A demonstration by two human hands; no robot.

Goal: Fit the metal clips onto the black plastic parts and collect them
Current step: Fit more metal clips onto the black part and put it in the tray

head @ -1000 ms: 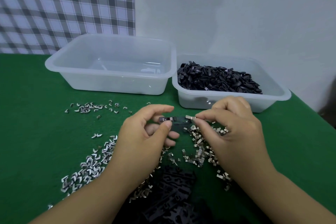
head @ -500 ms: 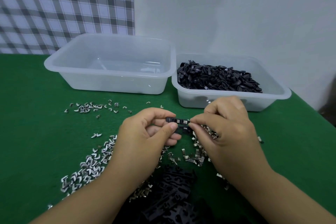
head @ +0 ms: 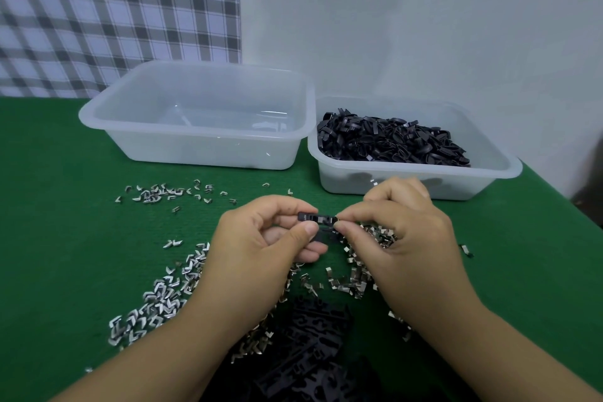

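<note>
- One heap of loose black plastic parts [head: 306, 356] lies nearest, at six o'clock on the green surface [head: 58, 254], with metal clips [head: 163, 300] strewn from its eight o'clock round to its two o'clock
- Just beyond the heap, the left hand [head: 261, 248] has its grip pinched, thumb and forefinger, on the left end of a single black part [head: 315, 217], held level and clear of the surface
- At that part's three o'clock the right hand [head: 401, 238] has its grip closed tight on the other end, where a glint of metal shows; how far the clip is seated I cannot tell
- The step in hand looks to be pressing a clip home; the next move calls for a firm, square push along the part, then a drop into a tub
- Farthest off, a translucent tub [head: 208, 152] stands at eleven o'clock and a second tub [head: 408, 184] at one o'clock, just beside it, holding a pile of black pieces [head: 391, 142]
</note>
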